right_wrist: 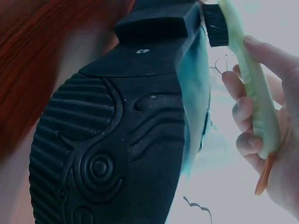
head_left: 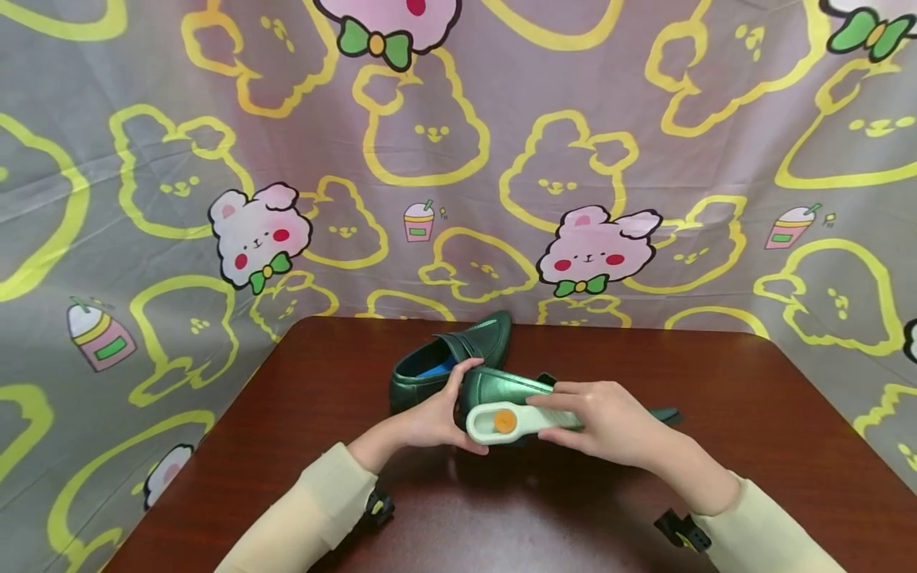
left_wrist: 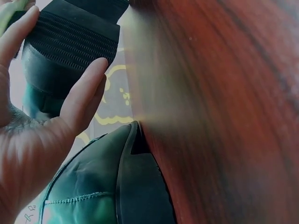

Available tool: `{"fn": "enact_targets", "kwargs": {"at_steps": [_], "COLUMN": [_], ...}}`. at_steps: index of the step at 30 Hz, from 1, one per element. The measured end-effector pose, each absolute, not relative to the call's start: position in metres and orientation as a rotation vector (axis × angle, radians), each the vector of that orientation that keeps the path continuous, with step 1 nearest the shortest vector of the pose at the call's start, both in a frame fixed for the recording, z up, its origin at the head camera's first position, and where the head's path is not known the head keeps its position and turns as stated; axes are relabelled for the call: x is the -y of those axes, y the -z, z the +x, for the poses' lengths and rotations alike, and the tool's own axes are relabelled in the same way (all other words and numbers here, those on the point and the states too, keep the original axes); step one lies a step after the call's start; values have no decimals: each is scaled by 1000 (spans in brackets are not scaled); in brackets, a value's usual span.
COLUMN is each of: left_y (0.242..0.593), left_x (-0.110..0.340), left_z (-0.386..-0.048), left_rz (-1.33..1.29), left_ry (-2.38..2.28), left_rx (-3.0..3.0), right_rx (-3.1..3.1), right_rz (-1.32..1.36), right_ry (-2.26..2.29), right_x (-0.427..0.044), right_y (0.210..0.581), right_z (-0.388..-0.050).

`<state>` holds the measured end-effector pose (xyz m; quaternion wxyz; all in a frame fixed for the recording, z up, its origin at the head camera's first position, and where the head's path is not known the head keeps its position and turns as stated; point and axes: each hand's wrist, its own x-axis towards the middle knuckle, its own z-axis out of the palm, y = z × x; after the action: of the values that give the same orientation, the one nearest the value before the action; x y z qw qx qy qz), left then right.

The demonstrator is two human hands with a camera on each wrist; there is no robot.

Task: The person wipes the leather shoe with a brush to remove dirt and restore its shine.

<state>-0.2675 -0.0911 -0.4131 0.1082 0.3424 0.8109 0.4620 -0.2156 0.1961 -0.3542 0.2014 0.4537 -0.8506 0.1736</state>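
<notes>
My left hand [head_left: 430, 419] grips the heel end of a dark green loafer [head_left: 505, 387], thumb and fingers spread to either side. This loafer is tilted on its side above the table, toe to the right, its black patterned sole [right_wrist: 140, 135] filling much of the right wrist view. In my right hand [head_left: 612, 422] is a pale green shoe brush [head_left: 536, 419] with an orange round spot on its head. Its dark bristles [right_wrist: 217, 25] are against or close to the shoe's side near the heel; contact is hard to tell.
A matching green loafer [head_left: 423, 380] with a blue insole stands upright behind my left hand, toe pointing back right. The brown wooden table [head_left: 759, 446] ends at a cartoon-printed cloth [head_left: 458, 207]. Small black devices are strapped at both wrists.
</notes>
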Motion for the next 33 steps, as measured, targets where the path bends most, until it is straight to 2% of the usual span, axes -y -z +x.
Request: {"fn": "enact_targets", "kwargs": {"at_steps": [3, 10, 13, 16, 24, 27, 33], "left_y": [412, 413, 412, 412, 410, 409, 409], "left_x": [91, 91, 92, 92, 92, 91, 92], "left_z": [-266, -266, -266, -268, -270, -269, -267], "left_rz": [1005, 936, 911, 925, 984, 990, 956], "left_ry": [-1352, -1380, -1366, -1355, -1332, -1319, -1333], "left_rx": [-2391, -2336, -2338, -2347, -2369, -2387, -2367], "right_rx": [2409, 2435, 2433, 2411, 2377, 2427, 2485], "right_rz": [1228, 874, 800, 849, 1209, 1177, 920], "right_ry": [-452, -446, -468, -503, -517, -506, -490], "right_x": [-195, -209, -216, -220, -215, -216, -228], "right_y": [354, 349, 348, 348, 355, 356, 352], "right_z": [-218, -233, -234, -229, -211, -212, -224]}}
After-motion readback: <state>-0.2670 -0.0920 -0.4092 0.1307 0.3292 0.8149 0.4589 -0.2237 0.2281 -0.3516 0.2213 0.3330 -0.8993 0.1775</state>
